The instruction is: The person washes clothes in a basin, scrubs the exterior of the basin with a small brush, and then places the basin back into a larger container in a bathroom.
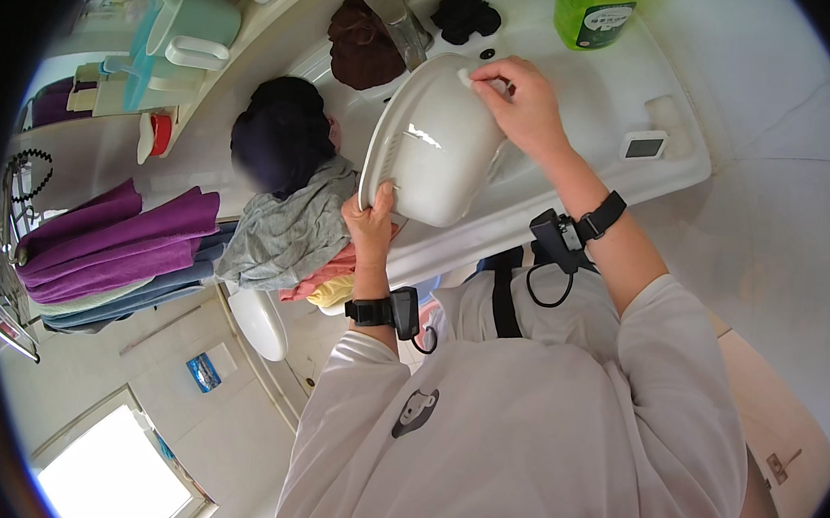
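A white plastic basin (441,155) is tipped on its side over the washbasin (629,91), its outer wall and underside facing me. My left hand (372,222) grips its rim at the lower left, thumb on the outside. Against the basin's upper part, the fingers of my right hand (522,98) are pinched on a small white piece (464,77), whose kind I cannot make out. The inside of the basin is hidden. The metal faucet (398,22) stands just behind its upper rim.
Dark brown cloth (360,48) and black cloth (465,18) lie around the faucet. Left are a dark bundle (284,134) and grey cloth (298,217). A green bottle (594,12) and small display device (644,145) stand right. Purple towels (122,248) hang far left.
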The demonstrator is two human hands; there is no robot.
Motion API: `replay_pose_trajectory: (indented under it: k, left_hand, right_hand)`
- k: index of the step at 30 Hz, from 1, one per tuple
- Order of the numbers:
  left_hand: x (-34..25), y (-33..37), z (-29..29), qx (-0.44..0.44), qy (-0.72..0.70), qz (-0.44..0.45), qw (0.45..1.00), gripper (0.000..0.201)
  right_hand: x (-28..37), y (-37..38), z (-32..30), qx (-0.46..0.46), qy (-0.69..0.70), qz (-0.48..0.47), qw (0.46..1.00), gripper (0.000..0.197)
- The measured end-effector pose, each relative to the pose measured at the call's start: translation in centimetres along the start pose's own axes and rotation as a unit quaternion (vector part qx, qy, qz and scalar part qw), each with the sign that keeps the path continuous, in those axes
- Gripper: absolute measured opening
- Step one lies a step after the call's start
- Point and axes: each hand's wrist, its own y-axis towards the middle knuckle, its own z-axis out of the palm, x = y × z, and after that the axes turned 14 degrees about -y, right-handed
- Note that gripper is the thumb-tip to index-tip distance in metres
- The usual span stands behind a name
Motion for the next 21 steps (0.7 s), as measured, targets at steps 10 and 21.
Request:
replay_pose_trajectory:
  k: [10,21]
  left_hand:
    - [-5.1,2.2,1.9,0.009,0.066,0.053,0.996,0.022]
    - [-2.8,1.5,1.9,0.011,0.145,0.053,0.988,0.025]
  right_hand:
    - [2.0,-1.1,0.6,0.042,-0.045,-0.084,0.995,0.008]
    - [1.6,0.3,3.0,-0.017,-0.060,-0.065,0.996,0.005]
